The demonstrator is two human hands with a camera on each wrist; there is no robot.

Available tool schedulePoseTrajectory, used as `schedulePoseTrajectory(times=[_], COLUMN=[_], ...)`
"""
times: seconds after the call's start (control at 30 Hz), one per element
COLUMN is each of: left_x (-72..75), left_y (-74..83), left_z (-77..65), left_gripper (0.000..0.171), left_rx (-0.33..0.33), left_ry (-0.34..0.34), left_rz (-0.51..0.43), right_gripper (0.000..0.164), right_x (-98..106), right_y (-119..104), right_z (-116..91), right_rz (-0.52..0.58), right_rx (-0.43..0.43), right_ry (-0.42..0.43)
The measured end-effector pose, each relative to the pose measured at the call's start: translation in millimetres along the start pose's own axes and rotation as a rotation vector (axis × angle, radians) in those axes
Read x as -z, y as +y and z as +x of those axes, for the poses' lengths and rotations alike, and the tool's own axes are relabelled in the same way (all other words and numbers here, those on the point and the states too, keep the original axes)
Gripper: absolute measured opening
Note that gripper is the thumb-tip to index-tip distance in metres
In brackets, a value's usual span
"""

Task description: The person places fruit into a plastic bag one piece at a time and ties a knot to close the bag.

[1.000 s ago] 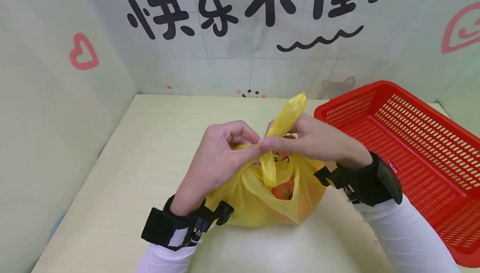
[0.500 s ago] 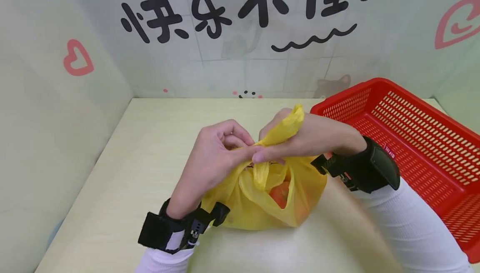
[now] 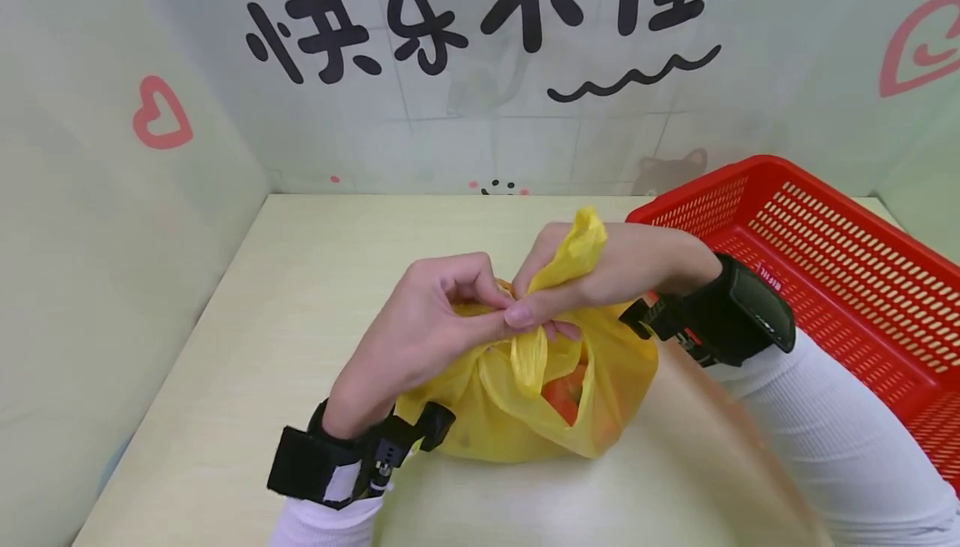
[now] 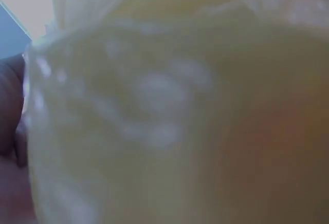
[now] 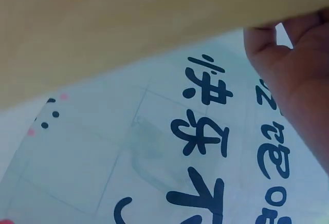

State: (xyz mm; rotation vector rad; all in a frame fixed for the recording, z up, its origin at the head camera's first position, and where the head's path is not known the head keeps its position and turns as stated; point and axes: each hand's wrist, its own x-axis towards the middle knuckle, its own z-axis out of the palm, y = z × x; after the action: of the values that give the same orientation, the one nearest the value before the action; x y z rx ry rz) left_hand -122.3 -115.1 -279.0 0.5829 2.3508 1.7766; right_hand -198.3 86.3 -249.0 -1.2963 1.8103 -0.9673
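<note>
A yellow plastic bag (image 3: 517, 422) sits on the table, and reddish-orange round fruit (image 3: 564, 395) shows through an opening in its front. My left hand (image 3: 442, 305) pinches the gathered top of the bag between thumb and fingers. Right against it, my right hand (image 3: 592, 268) pinches the bag's handles, with one twisted end (image 3: 577, 248) sticking up past the thumb. Both thumb tips meet over the bag. In the left wrist view the bag's film (image 4: 154, 106) fills most of the picture, with part of the left hand (image 4: 13, 116) at the edge.
A red perforated plastic basket (image 3: 847, 305) stands on the right, beside the right forearm. The pale table (image 3: 330, 255) extends left of the bag to a side wall. Behind is a back wall (image 3: 450, 147) printed with large black characters.
The right hand has shifted slightly left and rolled over the bag's handles. The upright yellow end has dropped lower. Both hands stay pinched together at the bag's top.
</note>
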Motion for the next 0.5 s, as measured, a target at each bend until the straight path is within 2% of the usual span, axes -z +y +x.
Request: schedulePoseTrajectory(times=[0.17, 0.3, 0.4, 0.5], left_x=[6.5, 12.8, 15.6, 14.2], left_y=[-2.8, -6.8, -8.7, -8.3], left_z=[0.2, 1.3, 2.2, 2.7], left_gripper=[0.013, 0.007, 0.009, 0.012], left_rx=[-0.027, -0.087, -0.133, -0.12], left_ry=[-0.075, -0.161, -0.197, -0.173], left_rz=[0.034, 0.033, 0.01, -0.004], right_gripper=[0.031, 0.025, 0.025, 0.029], right_x=[3.5, 7.0, 8.3, 6.4], right_y=[-1.4, -4.6, -9.5, -13.6], right_z=[2.3, 0.0, -2.9, -5.6], right_rz=[-0.063, -0.107, -0.233, -0.45], right_rx=[0.056, 0.079, 0.06, 0.049], right_ry=[-0.057, -0.063, -0.022, 0.051])
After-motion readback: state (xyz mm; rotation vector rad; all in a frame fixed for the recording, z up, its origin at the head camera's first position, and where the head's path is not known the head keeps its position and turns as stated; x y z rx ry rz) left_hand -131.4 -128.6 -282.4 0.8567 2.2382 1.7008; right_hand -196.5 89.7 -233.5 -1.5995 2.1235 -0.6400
